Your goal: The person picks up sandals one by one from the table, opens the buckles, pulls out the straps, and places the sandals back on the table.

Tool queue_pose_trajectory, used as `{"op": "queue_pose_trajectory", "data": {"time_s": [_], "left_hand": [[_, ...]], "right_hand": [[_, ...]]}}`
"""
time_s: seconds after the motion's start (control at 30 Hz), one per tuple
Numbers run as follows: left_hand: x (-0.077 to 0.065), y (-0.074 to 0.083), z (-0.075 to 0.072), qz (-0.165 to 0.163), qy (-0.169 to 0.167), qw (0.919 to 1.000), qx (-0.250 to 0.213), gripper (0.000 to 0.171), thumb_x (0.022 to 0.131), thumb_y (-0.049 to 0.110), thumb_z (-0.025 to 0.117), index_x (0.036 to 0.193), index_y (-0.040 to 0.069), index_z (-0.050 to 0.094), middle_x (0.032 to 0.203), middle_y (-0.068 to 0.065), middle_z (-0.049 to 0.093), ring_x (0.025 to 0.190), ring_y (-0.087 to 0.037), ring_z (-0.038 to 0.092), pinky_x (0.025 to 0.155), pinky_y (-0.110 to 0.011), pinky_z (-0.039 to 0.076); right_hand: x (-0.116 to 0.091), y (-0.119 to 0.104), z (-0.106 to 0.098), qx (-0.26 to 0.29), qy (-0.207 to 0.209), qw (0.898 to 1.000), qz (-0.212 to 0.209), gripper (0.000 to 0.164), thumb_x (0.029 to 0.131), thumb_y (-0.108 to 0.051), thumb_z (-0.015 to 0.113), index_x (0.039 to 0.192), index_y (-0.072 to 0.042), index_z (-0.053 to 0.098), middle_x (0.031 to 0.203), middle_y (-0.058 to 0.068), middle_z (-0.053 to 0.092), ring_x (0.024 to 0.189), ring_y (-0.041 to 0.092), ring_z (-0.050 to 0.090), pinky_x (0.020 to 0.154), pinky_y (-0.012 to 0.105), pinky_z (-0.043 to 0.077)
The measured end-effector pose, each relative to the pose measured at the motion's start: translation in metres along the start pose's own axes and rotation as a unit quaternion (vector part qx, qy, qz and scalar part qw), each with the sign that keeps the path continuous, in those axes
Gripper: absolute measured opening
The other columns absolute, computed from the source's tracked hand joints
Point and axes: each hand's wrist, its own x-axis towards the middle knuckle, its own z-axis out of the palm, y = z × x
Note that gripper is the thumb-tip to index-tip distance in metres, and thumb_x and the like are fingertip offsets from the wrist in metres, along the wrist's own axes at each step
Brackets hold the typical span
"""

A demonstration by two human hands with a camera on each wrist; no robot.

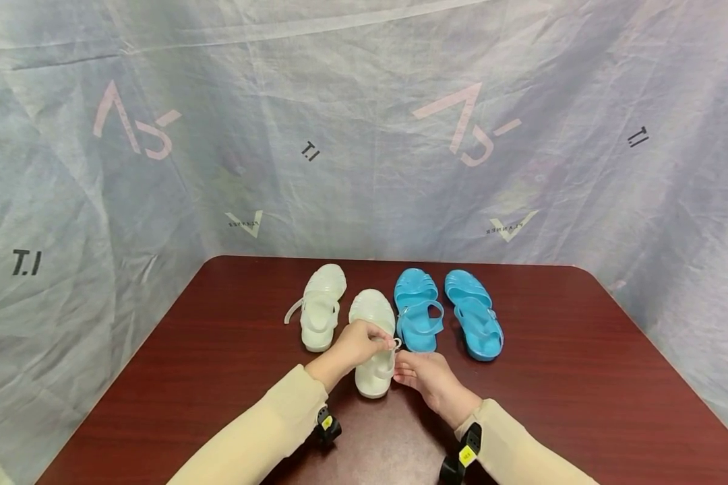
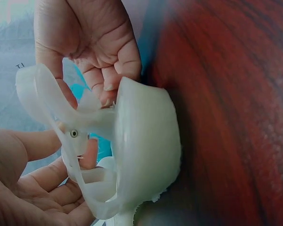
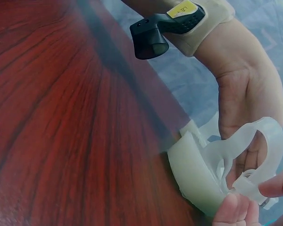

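A whitish jelly sandal (image 1: 372, 307) stands sole down on the table, toe pointing away. My left hand (image 1: 356, 345) reaches over it from the left and pinches its ankle strap by the small buckle. From the right side my right hand (image 1: 432, 378) holds the strap low beside the sole, between thumb and fingers. In the left wrist view the strap (image 2: 35, 89) arches above the heel, and a metal rivet (image 2: 74, 133) shows by the left thumb. The right wrist view shows the strap loop (image 3: 269, 134) in front of the left palm, with right fingertips (image 3: 233, 207) at the sandal's side.
Left of the held sandal lies its whitish mate (image 1: 326, 279), its strap (image 1: 292, 311) sticking out loose. Two blue sandals, one nearer (image 1: 415, 283) and one farther right (image 1: 485, 343), stand on the dark red table (image 1: 570, 377). A grey cloth (image 1: 364, 202) hangs behind the table.
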Motion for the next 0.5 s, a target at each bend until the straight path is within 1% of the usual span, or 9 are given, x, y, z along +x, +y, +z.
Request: {"op": "queue_pose_trajectory", "data": {"time_s": [0.13, 0.3, 0.43, 0.5], "left_hand": [[0.0, -0.001, 0.0, 0.002, -0.002, 1.0, -0.002, 0.01, 0.086, 0.019, 0.073, 0.088, 0.01, 0.077, 0.096, -0.003, 0.073, 0.091, -0.015, 0.062, 0.072, -0.026, 0.05], [0.0, -0.002, -0.001, 0.002, -0.01, 0.9997, -0.022, 0.011, 0.087, 0.017, 0.073, 0.089, 0.008, 0.077, 0.097, -0.005, 0.073, 0.093, -0.015, 0.062, 0.074, -0.026, 0.05], [0.0, -0.002, -0.002, 0.001, -0.02, 0.9993, -0.031, 0.013, 0.086, 0.016, 0.073, 0.092, 0.005, 0.077, 0.098, -0.008, 0.073, 0.096, -0.018, 0.062, 0.076, -0.028, 0.051], [0.0, -0.002, -0.003, -0.005, -0.023, 0.9992, -0.033, 0.014, 0.086, 0.017, 0.074, 0.093, 0.005, 0.077, 0.099, -0.008, 0.073, 0.099, -0.019, 0.062, 0.079, -0.029, 0.051]], "right_hand": [[0.002, 0.001, -0.001, 0.002, -0.01, 1.0, -0.005, 0.02, 0.084, -0.001, 0.06, 0.099, 0.013, 0.062, 0.074, 0.005, 0.065, 0.066, 0.014, 0.063, 0.066, 0.026, 0.055], [0.005, -0.001, -0.005, 0.004, -0.033, 0.999, -0.007, 0.022, 0.084, -0.001, 0.059, 0.101, 0.013, 0.062, 0.074, 0.003, 0.065, 0.068, 0.013, 0.064, 0.069, 0.025, 0.055], [0.008, -0.005, -0.01, 0.006, -0.06, 0.998, -0.013, 0.026, 0.087, -0.002, 0.06, 0.106, 0.015, 0.06, 0.076, 0.001, 0.066, 0.072, 0.012, 0.064, 0.072, 0.024, 0.055], [0.009, -0.007, -0.012, 0.0, -0.078, 0.997, -0.018, 0.027, 0.089, -0.004, 0.06, 0.109, 0.015, 0.059, 0.078, 0.0, 0.067, 0.073, 0.011, 0.064, 0.073, 0.024, 0.055]]}}
